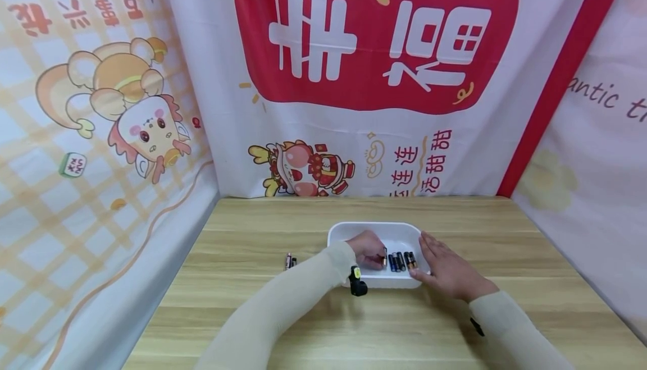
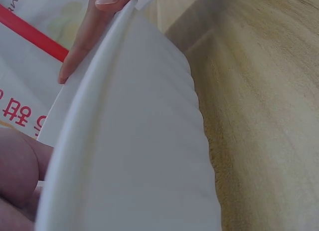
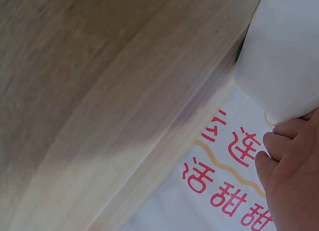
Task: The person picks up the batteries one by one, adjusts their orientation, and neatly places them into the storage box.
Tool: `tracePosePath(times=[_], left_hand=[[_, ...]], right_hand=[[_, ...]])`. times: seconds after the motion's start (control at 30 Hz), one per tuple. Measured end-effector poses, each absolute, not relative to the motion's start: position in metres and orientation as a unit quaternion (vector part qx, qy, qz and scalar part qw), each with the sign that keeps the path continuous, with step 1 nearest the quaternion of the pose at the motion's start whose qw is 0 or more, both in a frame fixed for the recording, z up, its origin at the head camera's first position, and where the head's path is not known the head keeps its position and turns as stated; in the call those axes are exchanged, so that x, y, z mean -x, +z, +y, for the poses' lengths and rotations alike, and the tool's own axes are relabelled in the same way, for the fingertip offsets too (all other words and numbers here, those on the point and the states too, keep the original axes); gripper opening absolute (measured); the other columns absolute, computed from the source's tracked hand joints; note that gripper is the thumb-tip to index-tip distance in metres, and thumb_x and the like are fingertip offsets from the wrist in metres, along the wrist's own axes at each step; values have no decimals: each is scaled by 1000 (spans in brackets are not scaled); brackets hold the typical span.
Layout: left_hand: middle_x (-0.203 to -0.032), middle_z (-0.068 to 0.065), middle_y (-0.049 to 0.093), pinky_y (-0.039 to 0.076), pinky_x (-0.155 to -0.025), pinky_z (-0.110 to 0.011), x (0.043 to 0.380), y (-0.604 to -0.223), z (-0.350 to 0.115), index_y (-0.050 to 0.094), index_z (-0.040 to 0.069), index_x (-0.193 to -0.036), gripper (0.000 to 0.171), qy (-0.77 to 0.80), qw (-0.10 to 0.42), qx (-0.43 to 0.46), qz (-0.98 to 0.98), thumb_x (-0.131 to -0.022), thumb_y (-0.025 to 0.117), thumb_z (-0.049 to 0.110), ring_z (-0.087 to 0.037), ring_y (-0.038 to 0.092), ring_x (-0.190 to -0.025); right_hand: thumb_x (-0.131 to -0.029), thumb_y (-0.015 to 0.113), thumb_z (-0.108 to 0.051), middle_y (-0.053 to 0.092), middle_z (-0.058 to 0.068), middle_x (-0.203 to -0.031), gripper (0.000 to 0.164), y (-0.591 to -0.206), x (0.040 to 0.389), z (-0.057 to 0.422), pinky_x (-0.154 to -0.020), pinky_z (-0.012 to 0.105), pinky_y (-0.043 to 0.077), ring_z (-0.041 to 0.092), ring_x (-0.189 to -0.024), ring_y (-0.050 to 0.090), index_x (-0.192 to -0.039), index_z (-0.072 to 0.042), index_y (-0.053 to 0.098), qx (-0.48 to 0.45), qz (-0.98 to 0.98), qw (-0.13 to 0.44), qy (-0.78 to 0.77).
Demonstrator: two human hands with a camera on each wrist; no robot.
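Observation:
A white plastic tray sits on the table with several batteries lying side by side in its right half. My left hand reaches inside the tray and pinches a battery at its fingertips, just left of that row. The right end of the tray is held by my right hand, its thumb over the near corner and its fingers along the rim. From the left wrist, the tray's side wall hides the batteries. The right wrist view shows my right hand's fingers against the tray's outer wall.
Two batteries stand or lie on the wooden table left of the tray, partly covered by my left sleeve. Printed cloth hangs at the back edge of the table and along both sides.

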State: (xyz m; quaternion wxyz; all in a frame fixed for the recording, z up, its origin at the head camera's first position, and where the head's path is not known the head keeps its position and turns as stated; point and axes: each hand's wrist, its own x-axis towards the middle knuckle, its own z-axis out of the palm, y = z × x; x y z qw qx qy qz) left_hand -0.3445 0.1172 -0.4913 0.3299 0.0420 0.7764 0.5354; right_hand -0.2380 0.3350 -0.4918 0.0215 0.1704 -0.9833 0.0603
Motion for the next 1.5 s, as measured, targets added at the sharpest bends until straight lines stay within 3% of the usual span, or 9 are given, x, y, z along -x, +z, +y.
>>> tracePosePath(times=[0.3, 0.53, 0.93, 1.37, 1.5], left_hand=[[-76, -14, 68, 57, -59, -25, 338, -484, 124, 68, -10, -87, 8, 443, 284, -95, 845, -79, 68, -12, -18, 60, -61], [-71, -13, 65, 60, -56, -30, 336, -487, 130, 59, -4, -70, 13, 438, 256, -71, 859, -78, 61, -14, -21, 65, -57], [-80, -12, 55, 56, -45, -28, 341, -498, 142, 54, -3, -91, 13, 376, 216, -71, 898, -82, 63, -7, -20, 62, -52], [-80, -13, 55, 56, -44, -29, 345, -498, 142, 54, -3, -89, 14, 379, 224, -74, 895, -81, 63, -9, -21, 62, -52], [-75, -12, 59, 55, -44, -26, 346, -497, 137, 56, -2, -83, 10, 367, 236, -90, 895, -81, 63, -8, -19, 61, -50]], right_hand=[[-94, 35, -70, 12, 18, -160, 95, -492, 238, 335, -117, 50, 19, 36, -144, 15, -151, 4, 19, -175, -982, 30, 62], [-95, 36, -68, 11, 18, -159, 94, -492, 236, 334, -117, 50, 19, 37, -144, 16, -151, 5, 20, -180, -981, 38, 63], [-94, 36, -68, 10, 18, -160, 94, -491, 235, 334, -117, 50, 19, 38, -144, 16, -150, 6, 20, -182, -980, 39, 66], [-94, 35, -70, 6, 15, -161, 95, -490, 235, 334, -117, 50, 17, 37, -145, 14, -152, 3, 17, -173, -982, 21, 70], [-94, 36, -69, 5, 14, -161, 95, -491, 235, 334, -117, 49, 17, 36, -145, 13, -152, 3, 17, -173, -982, 22, 69]])
